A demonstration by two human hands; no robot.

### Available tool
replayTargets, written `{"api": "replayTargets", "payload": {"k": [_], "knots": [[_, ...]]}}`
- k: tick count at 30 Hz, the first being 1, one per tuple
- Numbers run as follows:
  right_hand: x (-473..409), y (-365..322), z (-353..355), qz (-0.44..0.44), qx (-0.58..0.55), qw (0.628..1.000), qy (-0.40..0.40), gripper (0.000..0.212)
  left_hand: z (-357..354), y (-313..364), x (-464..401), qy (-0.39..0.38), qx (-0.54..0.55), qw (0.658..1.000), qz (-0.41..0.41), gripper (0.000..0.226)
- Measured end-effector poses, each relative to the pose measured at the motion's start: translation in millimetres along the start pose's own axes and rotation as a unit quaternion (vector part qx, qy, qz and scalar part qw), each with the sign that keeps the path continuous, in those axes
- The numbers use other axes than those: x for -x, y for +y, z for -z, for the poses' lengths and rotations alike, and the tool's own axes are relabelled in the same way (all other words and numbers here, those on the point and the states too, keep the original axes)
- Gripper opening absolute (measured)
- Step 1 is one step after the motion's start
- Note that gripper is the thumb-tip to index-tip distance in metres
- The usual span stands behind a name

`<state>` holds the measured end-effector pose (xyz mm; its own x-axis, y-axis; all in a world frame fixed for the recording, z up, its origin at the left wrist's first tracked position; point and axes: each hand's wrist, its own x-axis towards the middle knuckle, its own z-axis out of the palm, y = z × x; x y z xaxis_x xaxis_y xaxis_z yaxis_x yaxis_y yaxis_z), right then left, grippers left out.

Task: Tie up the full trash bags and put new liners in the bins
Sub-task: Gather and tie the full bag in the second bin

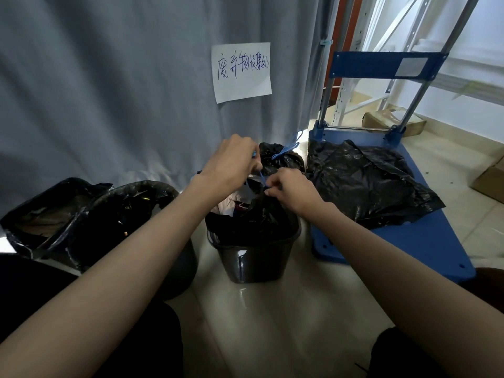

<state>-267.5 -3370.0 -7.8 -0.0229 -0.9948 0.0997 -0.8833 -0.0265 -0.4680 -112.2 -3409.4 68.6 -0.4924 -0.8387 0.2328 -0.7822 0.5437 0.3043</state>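
Three bins stand on the floor (272, 309) in front of a grey curtain (109, 91). The small bin (253, 263) is in the middle, and its bag (256, 222) is full, with bits of rubbish showing at the top. Two bigger bins stand to its left, touching each other: a round bin (141, 214) and a far bin (43, 216). Both have black liners in them.

There are two hands. The left hand (231, 162) pinches a blue tie (262, 179) above the bag. The right hand (290, 190) pinches the same tie lower down, right at the bag's mouth. The tie is stretched tight between them.

One tied bag (281, 159) sits just behind the small bin, closed with a blue bow (289, 147). The hands hide part of it.

One blue cart (409, 241) stands to the right. A loose black sheet (365, 181) lies spread flat on it.

One white note (241, 72) with handwriting hangs on the curtain. Two brown boxes sit on the floor at the far right: a back box (392, 122) behind the cart and a side box (491, 178) at the edge.
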Motion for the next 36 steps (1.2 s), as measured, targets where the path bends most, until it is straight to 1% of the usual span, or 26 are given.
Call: {"api": "replayTargets", "payload": {"k": [3, 6, 8, 10, 11, 13, 15, 16, 17, 19, 20, 22, 23, 24, 26, 27, 30, 33, 36], "knots": [[3.7, 13.0, -7.7, -0.038, 0.007, 0.999, -0.021, 0.01, 2.7, -8.5, -1.6, 0.013, 0.029, 0.999, 0.007, 0.004], [9.3, 28.6, -16.4, -0.084, -0.018, 0.996, -0.033, 0.003, -1.8, -15.5, -0.1, 0.017, 0.055, 0.998, 0.006, 0.006], [8.2, 31.9, -16.4, -0.092, -0.035, 0.994, -0.036, 0.015, -5.7, -16.1, 3.2, 0.028, 0.071, 0.997, 0.007, 0.007], [3.3, 28.8, -12.8, -0.058, -0.058, 0.996, -0.018, 0.025, -5.0, -16.1, 3.2, 0.048, 0.089, 0.995, 0.013, 0.004], [1.2, 24.2, -10.2, -0.031, -0.083, 0.996, -0.001, 0.027, -2.0, -16.0, 2.4, 0.054, 0.102, 0.993, 0.018, 0.004], [-0.8, 12.0, -4.4, 0.007, -0.164, 0.986, 0.023, 0.028, 5.8, -15.0, 0.5, 0.052, 0.137, 0.989, 0.025, 0.005], [-1.9, 0.8, -0.7, 0.036, -0.222, 0.974, 0.018, 0.03, 12.5, -12.2, 0.2, 0.046, 0.154, 0.987, 0.02, 0.006], [-2.5, -3.3, 0.0, 0.053, -0.223, 0.973, 0.013, 0.03, 14.2, -10.8, 0.4, 0.041, 0.155, 0.987, 0.016, 0.006], [-2.4, -6.1, 0.1, 0.072, -0.214, 0.974, 0.008, 0.028, 15.9, -9.6, 0.6, 0.034, 0.156, 0.987, 0.015, 0.006], [-0.8, -9.0, -0.1, 0.095, -0.195, 0.976, -0.011, 0.014, 18.2, -9.1, 1.2, 0.013, 0.17, 0.985, 0.019, 0.01], [0.9, -9.0, 0.2, 0.105, -0.181, 0.977, -0.029, 0.008, 19.3, -9.8, 0.9, 0.008, 0.182, 0.983, 0.029, 0.017], [2.1, -2.7, -3.7, 0.13, -0.123, 0.981, -0.07, 0.007, 20.8, -15.2, 0.0, 0.015, 0.195, 0.978, 0.069, 0.036], [2.8, 0.9, -5.6, 0.14, -0.089, 0.982, -0.09, 0.012, 21.3, -20.4, -0.8, 0.024, 0.191, 0.977, 0.094, 0.042], [2.7, 3.9, -7.3, 0.143, -0.064, 0.982, -0.106, 0.023, 21.3, -27.9, -1.4, 0.036, 0.185, 0.975, 0.119, 0.043], [2.6, 5.0, -7.3, 0.119, -0.042, 0.985, -0.121, 0.05, 18.7, -48.1, -2.8, 0.062, 0.161, 0.972, 0.158, 0.036], [2.4, 2.9, -5.1, 0.112, -0.035, 0.986, -0.121, 0.057, 16.6, -58.9, -2.8, 0.072, 0.146, 0.971, 0.178, 0.032], [-2.7, -4.3, 3.4, 0.12, -0.013, 0.984, -0.128, 0.059, 3.6, -85.7, 1.5, 0.071, 0.11, 0.962, 0.241, 0.031], [-15.4, -9.0, 4.8, 0.105, 0.033, 0.988, -0.108, 0.056, -12.9, -101.9, 6.1, 0.05, 0.086, 0.951, 0.292, 0.045], [-28.5, -13.8, -1.7, 0.078, 0.039, 0.992, -0.09, 0.053, -25.6, -111.8, 5.8, 0.028, 0.075, 0.941, 0.328, 0.057]]}}
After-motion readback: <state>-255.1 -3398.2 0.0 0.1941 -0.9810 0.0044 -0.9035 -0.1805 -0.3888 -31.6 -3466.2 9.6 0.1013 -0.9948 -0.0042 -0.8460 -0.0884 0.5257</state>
